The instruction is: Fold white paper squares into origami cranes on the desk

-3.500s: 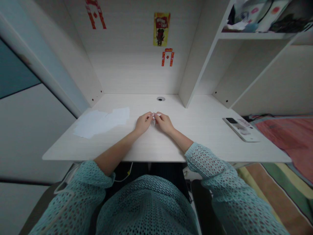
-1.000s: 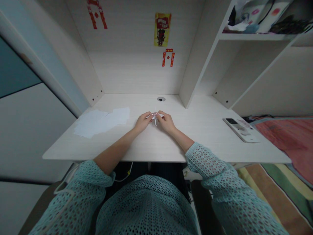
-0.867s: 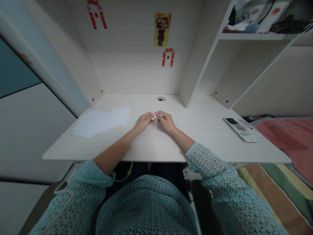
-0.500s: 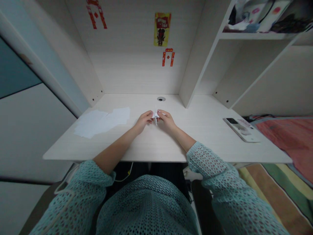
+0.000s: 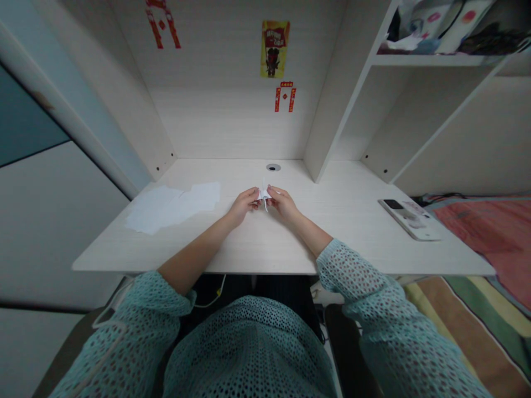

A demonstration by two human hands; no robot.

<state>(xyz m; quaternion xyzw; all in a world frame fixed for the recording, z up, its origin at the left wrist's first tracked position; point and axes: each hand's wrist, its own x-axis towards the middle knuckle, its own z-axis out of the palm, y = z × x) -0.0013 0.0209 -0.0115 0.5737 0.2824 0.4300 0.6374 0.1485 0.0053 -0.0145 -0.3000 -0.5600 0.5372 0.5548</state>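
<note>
A small folded white paper piece (image 5: 264, 194) sits between my two hands, just above the middle of the pale wooden desk (image 5: 265, 243). My left hand (image 5: 243, 204) pinches its left side with the fingertips closed. My right hand (image 5: 282, 202) pinches its right side in the same way. A thin point of the paper sticks up and another points down between my fingers. Both forearms rest on the desk, in teal knit sleeves.
Several loose white paper sheets (image 5: 172, 205) lie on the desk to the left. A phone (image 5: 410, 219) lies near the right edge. A cable hole (image 5: 272, 167) is at the back. A shelf divider (image 5: 332, 110) rises at the right; a striped blanket (image 5: 489, 260) is beyond the desk.
Both hands have stayed in place, working the small paper piece between the fingertips; it now sits slightly higher and its points show more clearly.
</note>
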